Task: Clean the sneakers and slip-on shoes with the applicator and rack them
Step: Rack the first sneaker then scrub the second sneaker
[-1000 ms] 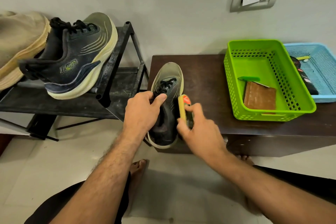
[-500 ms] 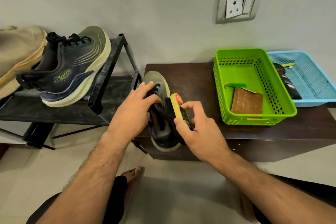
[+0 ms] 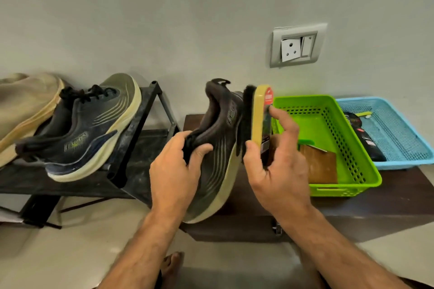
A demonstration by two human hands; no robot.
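Left hand [image 3: 175, 166]: your fingers curl round the dark grey lace-up sneaker [image 3: 216, 148], held toe-down above the dark wooden surface [image 3: 387, 197] | right hand [image 3: 279, 171]: your fingers pinch the yellow-backed black-bristle applicator [image 3: 258, 119] against its side | risk: hard strokes could twist the sneaker loose | far: matching dark sneaker [image 3: 79, 129] already on the black metal rack [image 3: 138, 134].

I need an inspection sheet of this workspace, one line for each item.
Surface: dark wooden table.
Job's things: held sneaker, heel up; brush applicator beside it; second sneaker and beige shoe on rack.
Clutter: green basket with brown wallet; blue basket with black tube.
Grippers: left hand grips sneaker; right hand holds applicator.
Cables: nothing seen.
Surroundings: wall socket.
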